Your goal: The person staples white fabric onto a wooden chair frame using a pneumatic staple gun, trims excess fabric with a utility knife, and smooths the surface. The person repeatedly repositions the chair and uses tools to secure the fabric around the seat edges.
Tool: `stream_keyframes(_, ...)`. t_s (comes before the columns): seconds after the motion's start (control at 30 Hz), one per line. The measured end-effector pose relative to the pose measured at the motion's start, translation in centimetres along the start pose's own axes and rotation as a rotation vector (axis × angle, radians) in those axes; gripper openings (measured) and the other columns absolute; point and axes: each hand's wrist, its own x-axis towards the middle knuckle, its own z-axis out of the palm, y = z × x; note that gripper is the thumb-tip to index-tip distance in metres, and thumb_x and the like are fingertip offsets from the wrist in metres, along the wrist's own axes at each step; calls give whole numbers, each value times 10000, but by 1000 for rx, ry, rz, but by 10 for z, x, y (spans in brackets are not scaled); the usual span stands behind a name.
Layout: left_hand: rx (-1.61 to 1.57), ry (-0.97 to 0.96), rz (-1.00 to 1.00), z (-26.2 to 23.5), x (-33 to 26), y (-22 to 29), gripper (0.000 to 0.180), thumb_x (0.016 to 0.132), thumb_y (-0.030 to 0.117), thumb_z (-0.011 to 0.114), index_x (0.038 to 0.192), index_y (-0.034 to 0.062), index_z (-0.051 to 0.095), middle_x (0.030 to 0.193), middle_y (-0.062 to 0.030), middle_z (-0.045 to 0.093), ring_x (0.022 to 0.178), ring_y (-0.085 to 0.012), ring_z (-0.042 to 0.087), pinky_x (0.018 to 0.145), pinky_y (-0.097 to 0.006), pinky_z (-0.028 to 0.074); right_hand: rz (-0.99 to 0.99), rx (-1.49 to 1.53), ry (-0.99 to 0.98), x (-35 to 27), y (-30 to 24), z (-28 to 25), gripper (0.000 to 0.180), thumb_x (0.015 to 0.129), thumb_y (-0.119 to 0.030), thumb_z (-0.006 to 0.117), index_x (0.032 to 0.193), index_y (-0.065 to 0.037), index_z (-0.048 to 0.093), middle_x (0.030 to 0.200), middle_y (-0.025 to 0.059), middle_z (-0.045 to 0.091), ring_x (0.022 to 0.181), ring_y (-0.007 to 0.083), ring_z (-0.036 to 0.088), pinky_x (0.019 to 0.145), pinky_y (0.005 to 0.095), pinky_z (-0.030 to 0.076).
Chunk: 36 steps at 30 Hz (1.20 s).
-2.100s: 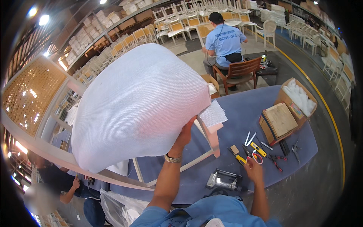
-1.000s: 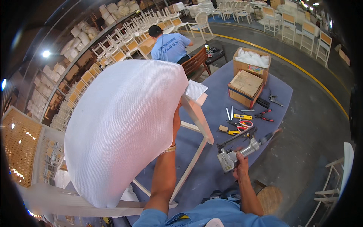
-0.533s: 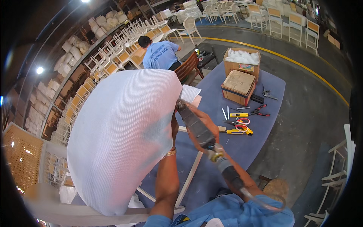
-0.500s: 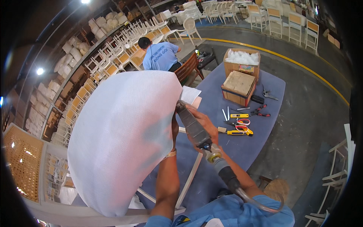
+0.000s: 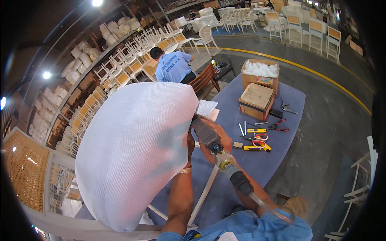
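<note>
A large rounded seat covered in white woven fabric (image 5: 128,148) bulges up in front of me on a pale wooden frame (image 5: 204,192). My right hand (image 5: 220,137) grips a dark air-powered staple gun (image 5: 207,133), its nose at the fabric's right edge. A clear hose (image 5: 265,205) runs from the gun's rear fitting past my right forearm. My left hand (image 5: 190,148), below a gold wristband, is at the same edge, under the nose. The fabric and gun hide most of its fingers, so its grip does not show.
On the blue-grey table (image 5: 277,148) to the right lie scissors (image 5: 260,138), a yellow cutter (image 5: 257,148), pliers (image 5: 278,125) and a metal tool (image 5: 287,106). Behind them stand a closed carton (image 5: 256,96) and one of white stuffing (image 5: 260,70). A co-worker (image 5: 173,66) sits ahead; cane panel (image 5: 26,168) left.
My view has shifted slightly, so the scene sits lower in the picture. The staple gun has tilted a little, its nose still at the fabric edge. Both hands stay near the same spot.
</note>
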Motion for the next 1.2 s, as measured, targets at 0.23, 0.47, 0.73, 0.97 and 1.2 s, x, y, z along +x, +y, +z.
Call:
stream_keyframes(0.23, 75, 16, 30, 4, 3, 4, 234, 984, 94, 600, 1193, 8, 662, 1153, -191, 704, 1043, -351, 666, 881, -438, 527, -20, -10, -20, 2, 0, -3, 429, 721, -13, 800, 1134, -38, 682, 1253, 211, 698, 1151, 364, 684, 980, 378, 529)
stream_keyframes(0.47, 34, 39, 58, 18, 5, 0, 237, 991, 24, 555, 1203, -8, 655, 1181, -224, 689, 1072, -363, 654, 926, -444, 512, -71, -52, -28, 4, 7, -12, 403, 764, -35, 781, 1150, -35, 665, 1183, 178, 703, 1056, 320, 705, 901, 368, 553)
stream_keyframes(0.73, -554, 5, -314, 8, 12, 5, 424, 1052, 189, 598, 1411, -32, 549, 1369, -162, 620, 1170, -271, 631, 991, -372, 514, 189, -116, -166, -74, 37, -67, 390, 892, -42, 713, 1271, -34, 619, 1193, 105, 690, 1112, 254, 680, 958, 362, 533)
stream_keyframes(0.97, -1013, 111, -619, 10, 18, 23, 595, 1074, 280, 564, 1530, -51, 373, 1553, -161, 425, 1417, -245, 428, 1187, -393, 359, 1304, 231, 638, -265, 109, -175, 338, 884, -43, 743, 1182, 28, 600, 1127, 159, 671, 975, 290, 707, 805, 438, 617)
stream_keyframes(1.2, -1076, 273, -691, 23, 31, 76, 591, 1040, 300, 637, 1481, -41, 440, 1525, -136, 481, 1402, -252, 475, 1203, -418, 371, 1518, 322, 620, -342, 157, -216, 453, 984, -347, 657, 1232, 29, 607, 937, 187, 732, 721, 304, 734, 643, 437, 643)
